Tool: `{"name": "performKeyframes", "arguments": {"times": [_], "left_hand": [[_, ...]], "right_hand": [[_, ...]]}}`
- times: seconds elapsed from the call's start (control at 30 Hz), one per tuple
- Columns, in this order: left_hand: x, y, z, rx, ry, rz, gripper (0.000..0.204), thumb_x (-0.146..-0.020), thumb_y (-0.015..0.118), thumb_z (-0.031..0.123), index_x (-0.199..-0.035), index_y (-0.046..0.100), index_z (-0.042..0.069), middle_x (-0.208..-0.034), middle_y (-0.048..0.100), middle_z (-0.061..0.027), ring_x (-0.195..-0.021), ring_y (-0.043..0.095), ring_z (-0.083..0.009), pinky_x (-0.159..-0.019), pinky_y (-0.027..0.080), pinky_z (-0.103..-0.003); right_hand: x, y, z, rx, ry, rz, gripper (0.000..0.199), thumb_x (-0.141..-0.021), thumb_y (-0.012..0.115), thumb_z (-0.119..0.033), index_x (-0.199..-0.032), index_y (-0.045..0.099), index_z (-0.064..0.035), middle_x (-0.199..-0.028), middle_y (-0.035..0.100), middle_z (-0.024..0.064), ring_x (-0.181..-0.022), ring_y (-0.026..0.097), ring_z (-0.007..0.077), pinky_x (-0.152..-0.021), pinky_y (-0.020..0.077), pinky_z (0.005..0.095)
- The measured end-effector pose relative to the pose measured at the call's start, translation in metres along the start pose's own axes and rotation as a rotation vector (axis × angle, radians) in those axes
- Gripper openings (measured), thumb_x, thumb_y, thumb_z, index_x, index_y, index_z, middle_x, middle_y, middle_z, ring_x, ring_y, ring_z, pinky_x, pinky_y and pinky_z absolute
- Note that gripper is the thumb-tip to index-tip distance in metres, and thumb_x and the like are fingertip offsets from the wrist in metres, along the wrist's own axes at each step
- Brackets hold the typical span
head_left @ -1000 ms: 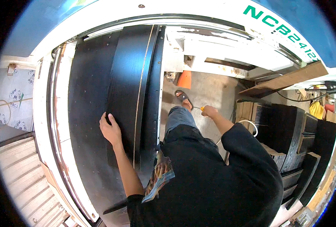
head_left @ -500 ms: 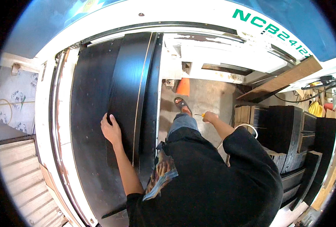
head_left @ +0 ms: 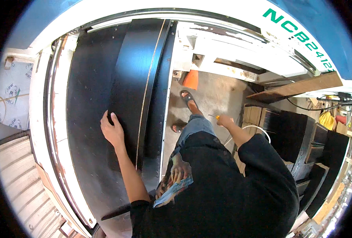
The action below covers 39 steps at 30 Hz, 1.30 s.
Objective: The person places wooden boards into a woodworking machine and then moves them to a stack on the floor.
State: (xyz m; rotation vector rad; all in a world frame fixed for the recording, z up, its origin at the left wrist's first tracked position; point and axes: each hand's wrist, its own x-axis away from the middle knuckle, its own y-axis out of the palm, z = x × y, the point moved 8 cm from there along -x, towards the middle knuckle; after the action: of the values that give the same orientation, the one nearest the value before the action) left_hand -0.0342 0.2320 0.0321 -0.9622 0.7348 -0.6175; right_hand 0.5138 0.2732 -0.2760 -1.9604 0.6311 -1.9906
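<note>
My left hand (head_left: 112, 130) rests with its fingers apart at the left edge of a glossy black board (head_left: 132, 79). This long board has a pale line down its right side and lies on a wider black machine bed (head_left: 89, 87). Out to the right, my right hand (head_left: 225, 120) is closed around a small yellow tool (head_left: 217, 117) with a thin tip pointing left. A white hose (head_left: 263, 129) loops beside my right forearm; whether it joins the tool is hidden.
A white machine beam (head_left: 211, 20) crosses the far side. Beyond my feet stands an orange cone-like piece (head_left: 191, 79). Stacked black boards (head_left: 289, 129) are on the right, below a slanting brown plank (head_left: 299, 87). Pale ridged slats (head_left: 19, 178) lie at the left.
My left hand stays at the black board's edge, its fingers slightly more spread. My right hand still holds the yellow tool. A second sandalled foot now shows, and the whole view has shifted slightly.
</note>
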Motion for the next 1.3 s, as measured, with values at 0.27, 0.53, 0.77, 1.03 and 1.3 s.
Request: {"name": "performKeyframes", "arguments": {"times": [0.27,0.53,0.77,1.03,1.3], "left_hand": [[-0.002,-0.005,0.008,0.006,-0.009,0.022,0.038,-0.102,0.057,0.030,-0.127,0.065,0.003,-0.120,0.067,-0.0180,-0.111,0.062,-0.0382,-0.098,0.047,-0.046],[-0.005,-0.009,0.013,0.039,-0.047,-0.014,0.040,-0.102,0.056,0.032,-0.127,0.066,0.003,-0.124,0.067,-0.0188,-0.114,0.062,-0.0384,-0.101,0.047,-0.045],[-0.002,-0.017,0.017,0.051,-0.061,0.019,0.038,-0.100,0.058,0.031,-0.124,0.067,0.002,-0.119,0.068,-0.0192,-0.110,0.063,-0.0388,-0.097,0.048,-0.047],[-0.001,-0.017,0.013,0.047,-0.071,0.060,0.033,-0.097,0.062,0.029,-0.120,0.069,0.006,-0.107,0.066,-0.0161,-0.101,0.063,-0.0361,-0.089,0.049,-0.047],[-0.003,-0.026,0.009,0.095,-0.099,0.140,0.029,-0.093,0.066,0.029,-0.112,0.071,0.008,-0.098,0.067,-0.0136,-0.094,0.064,-0.0354,-0.082,0.050,-0.048]], "right_hand": [[-0.012,-0.031,-0.019,0.025,-0.030,0.045,0.040,-0.079,0.070,-0.028,-0.110,0.075,-0.0045,-0.118,0.073,0.0184,-0.111,0.071,0.0338,-0.092,0.0562,0.0466],[-0.011,-0.076,-0.035,-0.059,-0.118,0.047,0.038,-0.084,0.066,-0.032,-0.096,0.073,0.0035,-0.093,0.074,0.0235,-0.079,0.074,0.0362,-0.071,0.0590,0.0448],[0.047,-0.147,-0.073,-0.385,-0.427,0.555,0.041,-0.096,0.063,-0.044,-0.109,0.068,-0.0057,-0.098,0.072,0.0239,-0.093,0.071,0.0420,-0.080,0.0551,0.0517],[0.150,-0.289,-0.174,-0.729,-0.883,0.758,0.032,-0.099,0.066,-0.030,-0.095,0.063,0.0013,-0.074,0.063,0.0188,-0.064,0.058,0.0267,-0.061,0.0458,0.0406],[0.161,-0.264,-0.274,-0.306,-0.806,0.098,0.034,-0.093,0.073,-0.034,-0.102,0.070,-0.0017,-0.085,0.070,0.0087,-0.077,0.066,0.0192,-0.068,0.0525,0.0355]]}}
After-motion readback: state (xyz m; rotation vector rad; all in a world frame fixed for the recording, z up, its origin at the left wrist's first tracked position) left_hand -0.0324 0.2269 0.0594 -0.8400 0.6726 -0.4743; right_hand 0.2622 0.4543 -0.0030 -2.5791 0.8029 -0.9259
